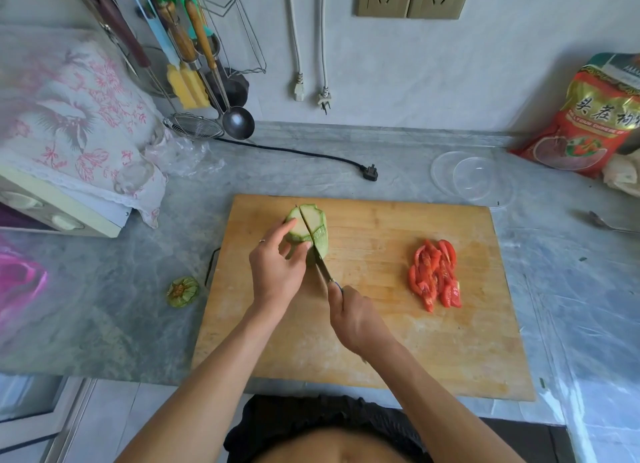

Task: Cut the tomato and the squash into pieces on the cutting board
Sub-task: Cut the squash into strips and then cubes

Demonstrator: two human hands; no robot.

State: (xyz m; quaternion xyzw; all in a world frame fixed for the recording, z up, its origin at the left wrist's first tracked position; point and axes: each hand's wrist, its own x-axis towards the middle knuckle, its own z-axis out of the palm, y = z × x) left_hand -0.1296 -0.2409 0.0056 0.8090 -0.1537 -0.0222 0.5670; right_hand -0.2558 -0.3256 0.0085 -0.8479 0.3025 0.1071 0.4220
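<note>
A pale green peeled squash [313, 225] lies at the far left of the wooden cutting board [381, 324], split lengthwise by a cut. My left hand [277, 265] holds its left half, thumb and fingers curled on the near end. My right hand [356, 319] grips the handle of a knife [322, 267], whose blade sits in the cut at the squash's near end. A pile of red tomato slices [434, 275] lies on the right part of the board.
A cut-off squash end [183, 291] lies on the grey counter left of the board. A clear plastic bowl [472, 178] and a red bag [585, 116] stand at the back right, a spoon [606, 222] to the right. A black plug and cord [370, 172] lie behind the board; utensils hang at back left.
</note>
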